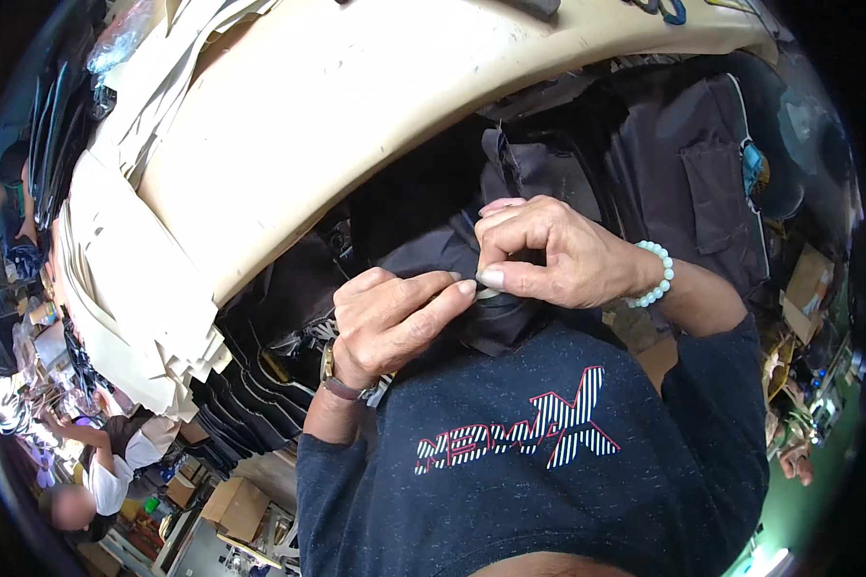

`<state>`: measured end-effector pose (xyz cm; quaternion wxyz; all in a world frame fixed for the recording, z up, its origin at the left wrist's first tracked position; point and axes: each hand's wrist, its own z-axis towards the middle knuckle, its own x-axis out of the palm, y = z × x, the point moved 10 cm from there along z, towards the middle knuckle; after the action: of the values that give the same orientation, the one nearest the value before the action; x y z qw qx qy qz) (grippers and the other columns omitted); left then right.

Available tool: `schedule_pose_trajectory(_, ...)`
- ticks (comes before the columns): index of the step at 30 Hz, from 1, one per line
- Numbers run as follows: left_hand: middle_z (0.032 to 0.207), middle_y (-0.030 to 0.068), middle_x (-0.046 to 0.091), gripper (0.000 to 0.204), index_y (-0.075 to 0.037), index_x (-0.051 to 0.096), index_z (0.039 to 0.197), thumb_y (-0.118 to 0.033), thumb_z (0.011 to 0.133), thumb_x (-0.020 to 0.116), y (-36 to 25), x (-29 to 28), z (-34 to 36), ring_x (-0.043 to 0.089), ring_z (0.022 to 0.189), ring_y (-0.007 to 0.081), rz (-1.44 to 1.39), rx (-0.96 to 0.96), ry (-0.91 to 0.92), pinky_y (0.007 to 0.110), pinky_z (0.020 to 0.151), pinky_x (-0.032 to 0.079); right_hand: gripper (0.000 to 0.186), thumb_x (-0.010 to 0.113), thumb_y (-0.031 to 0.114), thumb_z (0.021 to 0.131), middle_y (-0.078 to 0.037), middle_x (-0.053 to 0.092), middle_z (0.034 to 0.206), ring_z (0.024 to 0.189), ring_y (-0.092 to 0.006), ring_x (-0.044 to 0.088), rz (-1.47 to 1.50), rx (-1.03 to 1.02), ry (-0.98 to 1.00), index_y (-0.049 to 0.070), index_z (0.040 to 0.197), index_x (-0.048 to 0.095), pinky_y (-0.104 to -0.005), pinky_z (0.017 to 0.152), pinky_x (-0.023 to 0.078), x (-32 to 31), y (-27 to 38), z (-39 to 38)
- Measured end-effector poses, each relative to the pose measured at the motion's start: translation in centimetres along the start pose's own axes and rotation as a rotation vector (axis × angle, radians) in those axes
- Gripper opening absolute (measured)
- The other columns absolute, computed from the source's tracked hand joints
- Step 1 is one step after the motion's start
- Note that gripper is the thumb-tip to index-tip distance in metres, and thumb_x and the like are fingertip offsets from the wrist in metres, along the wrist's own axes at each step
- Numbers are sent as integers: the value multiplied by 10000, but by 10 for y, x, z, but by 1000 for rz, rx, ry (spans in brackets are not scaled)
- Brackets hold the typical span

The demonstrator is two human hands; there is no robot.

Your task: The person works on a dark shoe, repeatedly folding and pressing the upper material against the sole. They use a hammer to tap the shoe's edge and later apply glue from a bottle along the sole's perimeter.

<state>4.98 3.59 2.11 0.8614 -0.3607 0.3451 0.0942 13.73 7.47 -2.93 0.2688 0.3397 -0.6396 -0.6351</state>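
Observation:
My left hand [394, 317], with a watch on its wrist, is closed, thumb and forefinger pinched at the edge of a dark cloth piece [496, 327]. My right hand [558, 255], with a pale green bead bracelet [656, 274], pinches close beside it, the fingertips of both hands nearly meeting. A small pale bit shows just under the fingertips; its kind is too small to tell. The dark cloth hangs in front of my chest, below the table's near edge, and the hands partly cover it.
A cream-topped table [356, 106] curves across the far side. Stacked pale sheets [140, 260] hang over its left end. Dark fabric panels [683, 163] lie at right. At lower left are another person [115, 462] and a cardboard box [236, 507].

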Motion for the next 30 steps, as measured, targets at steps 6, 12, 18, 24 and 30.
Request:
schedule_pose_trajectory(6,766,54,675,290,-84,646,961,-48,681,714,1,3,-1,559,532,103,61,23,49,215,462,395,151,563,111,832,-64,502,641,626,-207,492,-91,17,39,2,730,581,-391,856,372,4,-3,0)
schedule_pose_trajectory(12,776,84,679,269,24,670,940,-215,818,674,60,18,-27,629,714,105,-793,-786,160,236,654,503,113,584,120,807,-64,507,675,681,-221,524,-248,-194,12,23,751,601,-447,927,347,5,21,-7)
schedule_pose_trajectory(18,767,92,674,243,42,695,888,-185,870,609,59,46,-51,602,705,108,-1064,-1148,326,236,671,477,67,634,113,763,-35,486,685,696,-208,532,-490,-320,25,58,746,599,-431,902,374,9,41,-11)
schedule_pose_trajectory(24,757,51,674,220,-16,710,899,-224,844,665,53,54,-51,569,676,70,-1090,-1002,466,217,606,454,89,661,127,740,-26,477,681,703,-198,517,-522,-330,16,68,738,595,-404,879,371,10,45,-13)
schedule_pose_trajectory(30,762,85,675,190,5,705,867,-175,808,679,43,42,-30,599,659,122,-965,-868,456,258,627,469,86,650,122,744,-32,478,677,682,-208,508,-514,-317,34,65,724,589,-394,844,383,8,45,-13)
